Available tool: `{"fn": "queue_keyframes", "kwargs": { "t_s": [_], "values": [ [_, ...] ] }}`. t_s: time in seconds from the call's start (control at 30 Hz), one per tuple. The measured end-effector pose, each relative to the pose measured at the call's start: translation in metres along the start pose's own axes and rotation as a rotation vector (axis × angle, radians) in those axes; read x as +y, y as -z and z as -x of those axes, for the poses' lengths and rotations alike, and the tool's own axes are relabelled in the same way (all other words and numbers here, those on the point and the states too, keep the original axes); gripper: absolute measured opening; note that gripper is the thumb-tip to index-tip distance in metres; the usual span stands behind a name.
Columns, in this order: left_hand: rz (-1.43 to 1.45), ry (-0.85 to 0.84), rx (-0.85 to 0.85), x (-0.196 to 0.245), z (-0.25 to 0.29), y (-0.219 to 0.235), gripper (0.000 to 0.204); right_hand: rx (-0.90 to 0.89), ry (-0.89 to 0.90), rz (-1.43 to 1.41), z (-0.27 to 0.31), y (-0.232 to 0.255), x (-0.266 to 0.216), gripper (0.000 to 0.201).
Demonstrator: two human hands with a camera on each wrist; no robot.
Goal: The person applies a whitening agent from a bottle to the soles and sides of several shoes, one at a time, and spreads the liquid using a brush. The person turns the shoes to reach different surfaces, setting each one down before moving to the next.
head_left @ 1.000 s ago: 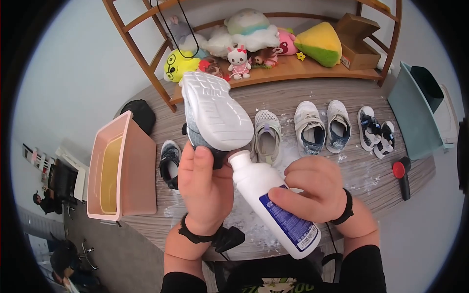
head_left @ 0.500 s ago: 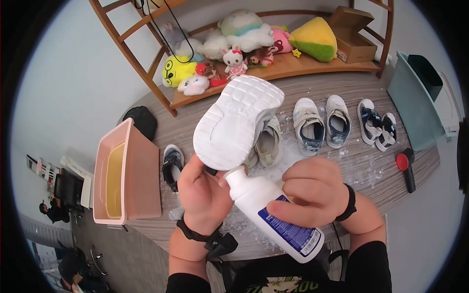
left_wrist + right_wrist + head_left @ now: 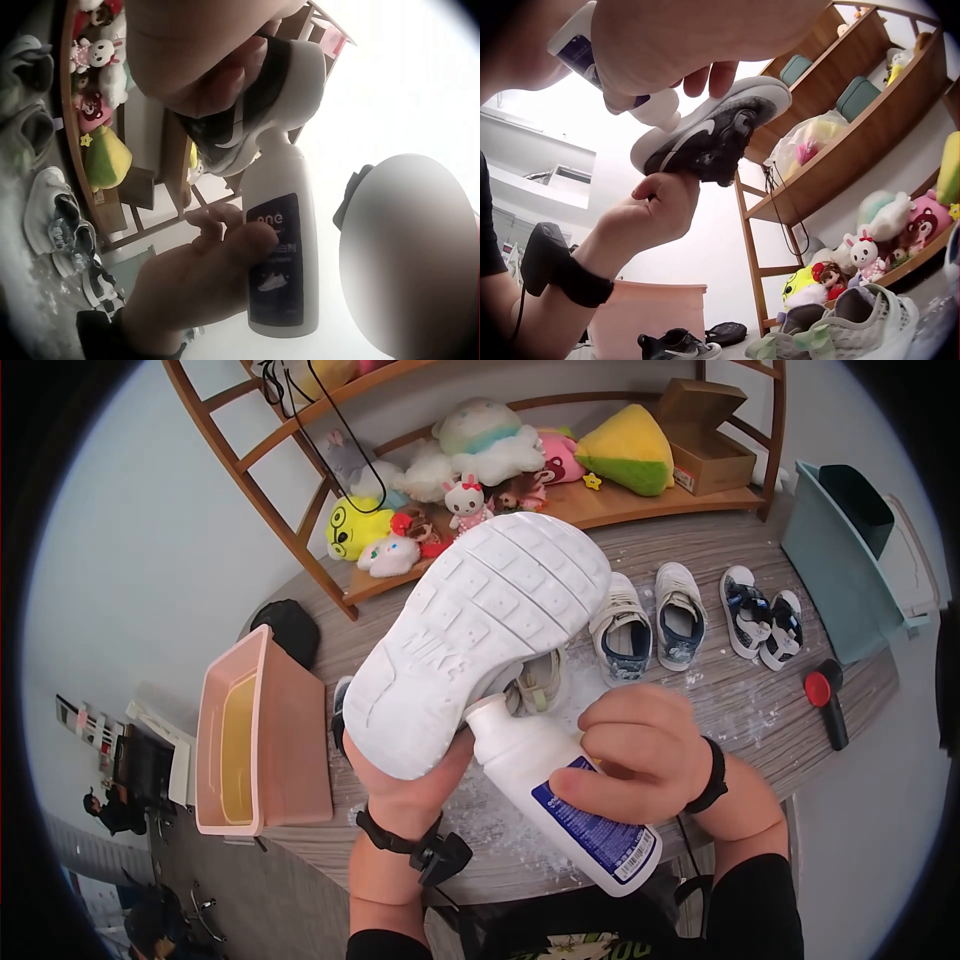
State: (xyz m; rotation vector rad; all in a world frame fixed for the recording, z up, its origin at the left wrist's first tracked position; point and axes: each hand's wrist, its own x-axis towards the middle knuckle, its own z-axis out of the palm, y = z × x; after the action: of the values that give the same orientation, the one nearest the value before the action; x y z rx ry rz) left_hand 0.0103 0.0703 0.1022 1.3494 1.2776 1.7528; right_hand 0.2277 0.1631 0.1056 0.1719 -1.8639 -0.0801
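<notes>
My left hand [image 3: 412, 785] holds up a dark shoe [image 3: 697, 146] with a white swoosh, its white sole [image 3: 480, 630] turned toward the head view. The toe end points up and to the right. Fingers of that hand grip the dark upper, as the left wrist view shows. My right hand [image 3: 640, 755] grips a white squeeze bottle [image 3: 525, 760] with a dark blue label [image 3: 277, 262] that carries a shoe picture. The bottle tilts, and its white nozzle [image 3: 274, 139] meets the sole's side edge near the middle of the shoe.
More shoes stand on the grey wood table: a pale pair [image 3: 840, 330], white-and-navy sneakers [image 3: 680, 615] and sandals [image 3: 745, 610]. A pink bin [image 3: 300, 750] is at left, a teal bin [image 3: 835, 590] at right. A black-and-red brush-like tool [image 3: 828, 705] lies there. A shelf [image 3: 600, 510] holds plush toys behind.
My left hand has turned the shoe clockwise, so its toe swings to the upper right and the sole faces the camera more fully. The bottle has stayed nearly in place at its edge.
</notes>
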Motion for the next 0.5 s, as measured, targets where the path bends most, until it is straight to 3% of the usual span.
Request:
{"fn": "queue_keyframes", "kwargs": {
  "t_s": [0.03,0.07,0.13,0.27,0.33,0.4,0.5],
  "values": [
    [-0.029,-0.021,-0.008,-0.003,0.000,0.001,0.053,0.008,-0.001,0.003,0.000,0.001,0.001,0.045],
    [0.317,0.036,-0.016,-0.006,0.000,0.003,0.052,0.015,-0.001,0.005,0.000,0.001,0.001,0.045],
    [0.705,0.130,-0.032,-0.007,-0.001,0.004,0.052,0.013,-0.005,0.011,-0.001,0.003,0.002,0.045],
    [0.878,0.269,-0.072,-0.001,-0.007,-0.003,0.053,0.012,0.004,0.053,-0.004,0.009,0.005,0.045],
    [0.283,0.109,-0.055,-0.004,-0.005,-0.001,0.057,0.012,0.012,0.067,-0.004,0.009,0.006,0.046],
    [-0.989,-0.292,0.000,-0.011,-0.002,0.008,0.065,0.003,0.017,0.069,-0.003,0.011,0.007,0.047],
    [-1.363,-0.431,-0.018,-0.001,-0.005,0.009,0.062,0.003,0.013,0.069,-0.003,0.012,0.007,0.047]
  ]
}}
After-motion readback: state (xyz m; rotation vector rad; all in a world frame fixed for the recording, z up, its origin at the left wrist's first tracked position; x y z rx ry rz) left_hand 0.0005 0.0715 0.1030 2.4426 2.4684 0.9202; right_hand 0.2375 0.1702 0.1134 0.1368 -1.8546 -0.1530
